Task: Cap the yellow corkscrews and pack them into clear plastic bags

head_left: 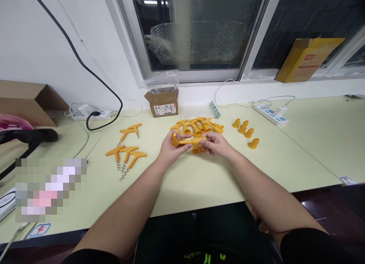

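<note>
- Because left hand (pixel 170 149) and right hand (pixel 218 144) both pinch a yellow T-handled corkscrew (pixel 186 141) at frame centre, a slackened grip might drop it.
- Low knuckles could scatter the corkscrew pile (pixel 199 129) just above.

From my end, I see the corkscrew heap (pixel 199 123) on the counter (pixel 182 188): left of it lie five corkscrews (pixel 128 153), right of it four sleeves (pixel 249 133), behind-left a carton (pixel 165 104), and before it a held corkscrew (pixel 188 141).
</note>
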`<state>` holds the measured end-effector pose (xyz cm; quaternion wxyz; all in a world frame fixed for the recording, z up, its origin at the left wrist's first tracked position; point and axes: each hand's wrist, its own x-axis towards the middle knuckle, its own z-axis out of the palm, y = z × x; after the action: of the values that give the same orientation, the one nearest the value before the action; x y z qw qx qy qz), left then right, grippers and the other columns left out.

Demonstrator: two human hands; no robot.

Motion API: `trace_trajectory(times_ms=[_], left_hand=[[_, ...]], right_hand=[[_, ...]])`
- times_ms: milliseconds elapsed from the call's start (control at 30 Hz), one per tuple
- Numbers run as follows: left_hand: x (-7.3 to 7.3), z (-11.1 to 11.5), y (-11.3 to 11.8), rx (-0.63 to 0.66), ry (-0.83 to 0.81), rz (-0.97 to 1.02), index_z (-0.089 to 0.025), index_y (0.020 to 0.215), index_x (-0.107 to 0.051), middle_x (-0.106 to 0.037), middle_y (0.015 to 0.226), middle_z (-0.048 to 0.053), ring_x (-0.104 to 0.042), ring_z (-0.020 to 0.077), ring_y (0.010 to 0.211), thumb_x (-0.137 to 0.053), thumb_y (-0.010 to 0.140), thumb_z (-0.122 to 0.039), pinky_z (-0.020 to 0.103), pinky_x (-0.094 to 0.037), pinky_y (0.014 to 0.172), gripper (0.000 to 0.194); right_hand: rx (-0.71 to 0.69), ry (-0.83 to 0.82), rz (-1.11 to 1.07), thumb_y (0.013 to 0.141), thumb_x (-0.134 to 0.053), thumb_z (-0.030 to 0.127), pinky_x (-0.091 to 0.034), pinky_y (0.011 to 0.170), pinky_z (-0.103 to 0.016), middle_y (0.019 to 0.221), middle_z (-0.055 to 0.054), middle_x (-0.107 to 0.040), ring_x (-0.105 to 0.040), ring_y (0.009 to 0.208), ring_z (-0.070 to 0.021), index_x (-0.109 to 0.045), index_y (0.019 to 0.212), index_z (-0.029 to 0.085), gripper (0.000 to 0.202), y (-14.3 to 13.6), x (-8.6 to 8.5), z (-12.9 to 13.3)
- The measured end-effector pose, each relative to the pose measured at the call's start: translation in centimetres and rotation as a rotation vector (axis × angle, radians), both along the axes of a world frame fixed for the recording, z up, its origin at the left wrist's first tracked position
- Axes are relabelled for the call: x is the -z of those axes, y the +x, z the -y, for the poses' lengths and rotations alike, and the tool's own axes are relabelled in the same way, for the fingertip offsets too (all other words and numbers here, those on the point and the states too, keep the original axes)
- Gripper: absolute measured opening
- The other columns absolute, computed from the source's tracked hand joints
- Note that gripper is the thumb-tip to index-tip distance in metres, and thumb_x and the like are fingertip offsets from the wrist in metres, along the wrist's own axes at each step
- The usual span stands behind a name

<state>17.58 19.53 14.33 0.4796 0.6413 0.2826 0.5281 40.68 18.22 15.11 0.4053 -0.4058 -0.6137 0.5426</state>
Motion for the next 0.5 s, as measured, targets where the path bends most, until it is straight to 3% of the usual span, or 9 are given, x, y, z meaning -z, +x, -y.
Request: trace_trajectory(times_ms=[167, 333, 433, 500], left_hand=[[-0.24, 0.25, 0.07, 0.005, -0.011, -0.007, -0.024, 0.087, -0.040, -0.080, 0.100, 0.008, -0.077, 0.0263, 0.104, -0.091, 0.074, -0.030, 0.044, -0.063, 0.090, 0.054], [-0.55, 0.26, 0.26, 0.017, -0.025, 0.007, -0.023, 0.085, -0.039, -0.080, 0.094, 0.007, -0.078, 0.0230, 0.093, -0.091, 0.075, -0.032, 0.042, -0.064, 0.087, 0.054], [-0.57, -0.05, 0.22, 0.005, -0.063, 0.048, -0.023, 0.085, -0.038, -0.079, 0.092, 0.005, -0.077, 0.0189, 0.081, -0.091, 0.074, -0.035, 0.039, -0.064, 0.080, 0.055], [-0.58, -0.27, 0.14, -0.011, -0.088, 0.065, -0.023, 0.085, -0.038, -0.079, 0.091, 0.004, -0.075, 0.0167, 0.076, -0.090, 0.074, -0.036, 0.038, -0.064, 0.077, 0.055]], right_hand=[[-0.024, -0.076, 0.108, 0.083, -0.060, 0.083, -0.033, 0.031, -0.019, 0.057, 0.001, -0.063, -0.051, 0.039, -0.0098, -0.060, 0.080, 0.019, 0.064, -0.02, -0.38, 0.18], [-0.102, -0.136, 0.132, 0.090, -0.044, 0.085, -0.034, 0.032, -0.020, 0.058, -0.001, -0.062, -0.053, 0.040, -0.0105, -0.062, 0.082, 0.017, 0.071, -0.12, -0.15, 0.28], [-0.057, -0.028, 0.015, 0.088, -0.064, 0.071, -0.047, 0.042, -0.022, 0.084, -0.002, -0.070, -0.064, 0.056, -0.0126, -0.062, 0.110, 0.020, 0.055, -0.14, 0.02, 0.37], [0.000, 0.100, -0.046, 0.080, -0.082, 0.055, -0.058, 0.060, -0.026, 0.104, -0.003, -0.070, -0.069, 0.075, -0.0143, -0.060, 0.121, 0.024, 0.056, -0.09, 0.07, 0.35]])
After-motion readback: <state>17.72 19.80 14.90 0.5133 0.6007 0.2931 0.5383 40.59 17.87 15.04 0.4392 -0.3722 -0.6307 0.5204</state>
